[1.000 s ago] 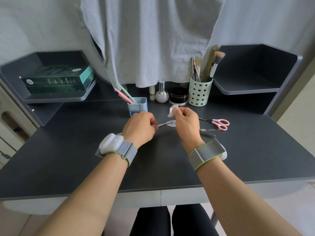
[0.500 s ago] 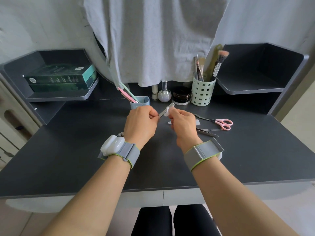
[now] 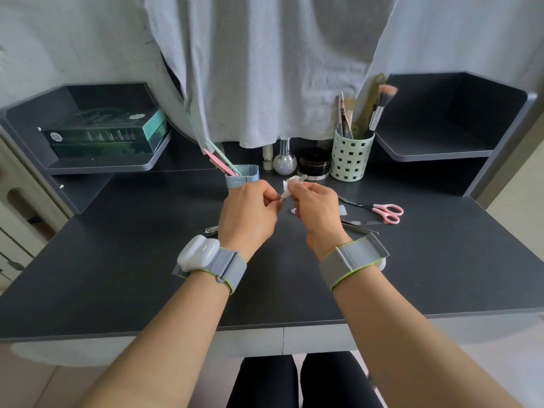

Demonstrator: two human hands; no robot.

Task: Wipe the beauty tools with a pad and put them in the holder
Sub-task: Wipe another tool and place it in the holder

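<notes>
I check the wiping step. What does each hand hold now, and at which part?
The left hand pinches the metal tool at its near end. The right hand pinches the white pad around its shaft.

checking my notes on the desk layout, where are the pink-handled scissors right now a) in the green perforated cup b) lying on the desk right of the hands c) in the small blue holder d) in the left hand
b: the pink-handled scissors lie flat on the desk, to the right of the right hand, not in any holder.

Metal tool [image 3: 285,196] mostly hidden by hands, type unclear; nail clippers [image 3: 211,230] partly behind left wrist.
</notes>
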